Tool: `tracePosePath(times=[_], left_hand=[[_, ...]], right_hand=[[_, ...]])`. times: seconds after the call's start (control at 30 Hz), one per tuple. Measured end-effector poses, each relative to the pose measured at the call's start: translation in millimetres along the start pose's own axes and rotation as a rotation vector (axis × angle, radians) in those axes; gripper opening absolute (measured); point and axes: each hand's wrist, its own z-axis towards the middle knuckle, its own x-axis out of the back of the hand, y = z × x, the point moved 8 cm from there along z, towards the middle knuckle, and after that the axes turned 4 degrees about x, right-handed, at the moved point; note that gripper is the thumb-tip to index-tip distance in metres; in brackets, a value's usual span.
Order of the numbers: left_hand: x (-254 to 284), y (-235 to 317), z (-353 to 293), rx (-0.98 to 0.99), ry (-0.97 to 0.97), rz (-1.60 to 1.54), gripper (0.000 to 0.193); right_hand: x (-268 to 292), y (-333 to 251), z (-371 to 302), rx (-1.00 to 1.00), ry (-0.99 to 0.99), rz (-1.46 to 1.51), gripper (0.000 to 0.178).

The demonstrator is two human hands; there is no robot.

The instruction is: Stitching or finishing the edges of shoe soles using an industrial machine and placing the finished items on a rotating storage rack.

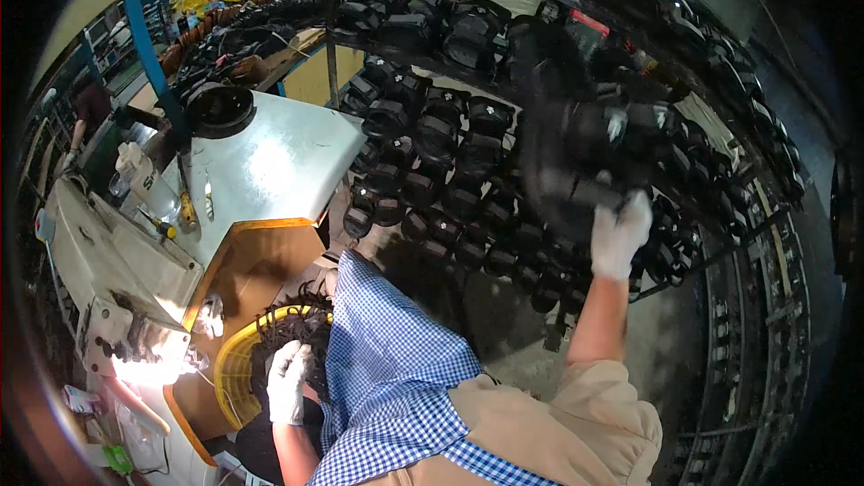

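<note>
My right hand (pixel 621 234), in a white glove, reaches out to the far right with its fingers closed on the lower end of a black shoe-like piece (pixel 567 157). Motion blurs that piece, so its exact shape is unclear. My left hand (pixel 288 382), gloved too, hovers low beside my checked apron (pixel 387 351), near a yellow basket (pixel 232 364). Its fingers are curled together; what they hold, if anything, is hidden. Dark strips (pixel 301 315) fill the basket.
Rows of black shoe-like pieces (pixel 436 139) hang on a rack ahead. At left stands an industrial sewing machine (pixel 117 256) with a lit needle area. Its white table (pixel 306 139) bears a black round dish (pixel 219 111), a screwdriver (pixel 186 202) and a white bottle (pixel 135 166).
</note>
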Motion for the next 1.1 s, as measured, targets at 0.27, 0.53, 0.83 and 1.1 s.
tracePosePath(times=[0.27,0.53,0.83,1.1], left_hand=[[-18.8,-5.9,1.9,0.037,-0.043,-0.012,0.030],[44.8,-47.1,10.2,0.006,0.050,0.278,0.035],[78.4,-12.3,0.0,-0.223,0.176,1.197,0.042],[-3.5,24.2,-32.8,-0.346,-0.106,0.261,0.095]], right_hand=[[-91.0,108.5,142.5,-0.208,-0.214,-0.571,0.048],[-103.7,-17.3,152.8,-0.059,-0.712,-0.776,0.058],[-181.5,-44.8,127.3,0.631,-0.153,-0.310,0.048],[-14.0,-185.7,-63.5,0.787,0.099,0.343,0.039]])
